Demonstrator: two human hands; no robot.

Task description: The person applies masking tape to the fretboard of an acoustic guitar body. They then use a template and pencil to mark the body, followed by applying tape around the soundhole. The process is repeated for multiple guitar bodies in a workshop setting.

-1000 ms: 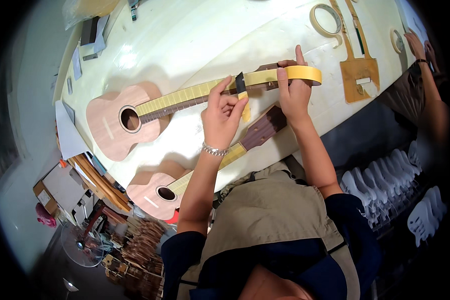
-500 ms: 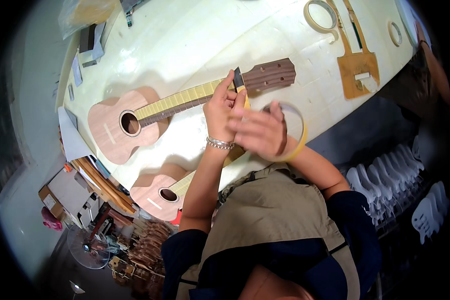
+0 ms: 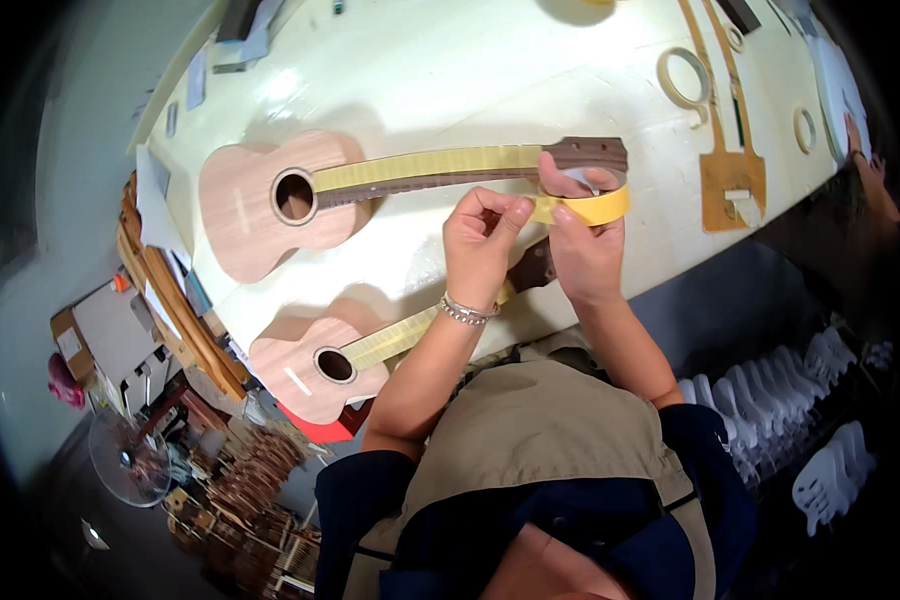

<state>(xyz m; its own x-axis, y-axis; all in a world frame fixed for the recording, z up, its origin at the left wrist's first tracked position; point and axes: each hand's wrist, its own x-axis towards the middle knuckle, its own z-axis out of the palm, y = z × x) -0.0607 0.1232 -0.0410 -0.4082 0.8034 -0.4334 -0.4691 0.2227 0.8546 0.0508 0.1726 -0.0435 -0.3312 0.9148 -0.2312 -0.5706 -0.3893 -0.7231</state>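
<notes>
A roll of yellow masking tape (image 3: 602,208) is in my right hand (image 3: 586,255), whose fingers go through and around the ring. My left hand (image 3: 480,240) pinches the loose end of that tape between thumb and forefinger. Just beyond both hands lies an unfinished ukulele (image 3: 255,205), with yellow tape along half of its fretboard and a dark headstock (image 3: 595,153) to the right. Nearer to me is a second ukulele (image 3: 305,385), also taped along the neck; my left wrist and forearm cover part of it.
On the right of the pale table (image 3: 450,85) lie a wider tape roll (image 3: 683,78), a small roll (image 3: 805,130) and a brown template (image 3: 735,185). Another person's arm (image 3: 870,180) rests at the far right edge. White headstock-shaped pieces (image 3: 760,395) stand below. A fan (image 3: 130,457) is at lower left.
My left hand has left the neck near the nut and now pinches the tape end. My right hand, blurred before, has brought the roll up beside it. The view has shifted slightly.
</notes>
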